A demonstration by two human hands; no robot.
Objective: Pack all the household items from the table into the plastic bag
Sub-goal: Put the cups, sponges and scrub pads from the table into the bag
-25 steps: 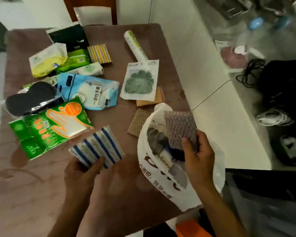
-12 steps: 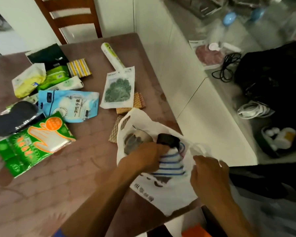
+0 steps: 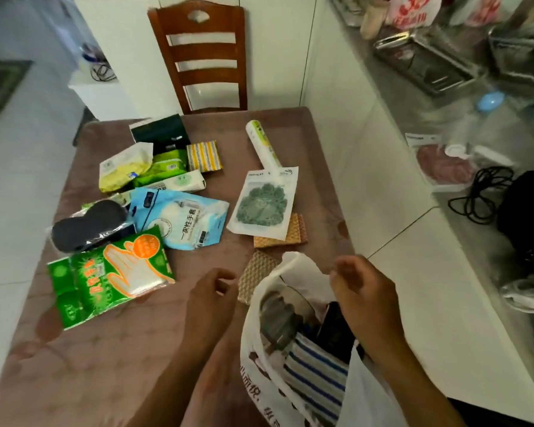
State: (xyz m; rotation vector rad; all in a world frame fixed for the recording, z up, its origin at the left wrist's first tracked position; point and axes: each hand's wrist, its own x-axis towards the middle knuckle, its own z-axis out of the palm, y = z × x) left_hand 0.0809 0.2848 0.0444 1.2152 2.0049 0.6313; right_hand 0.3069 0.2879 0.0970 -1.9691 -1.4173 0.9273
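The empty, half-curled left hand (image 3: 208, 298) hovers just beside the tan waffle cloth (image 3: 255, 274), the nearest loose item, ahead and slightly right, while the right hand (image 3: 364, 298) seems to pinch the plastic bag (image 3: 259, 374) rim.

The plastic bag (image 3: 278, 392) runs off the bottom edge. Inside it, a striped cloth (image 3: 318, 374) is partly covered by the right hand (image 3: 367, 300); dark items beside the cloth are too blurred to identify.

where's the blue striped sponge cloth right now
In the head view, the blue striped cloth sits inside the white plastic bag at the table's near right corner, just below the right hand, beside a dark item.
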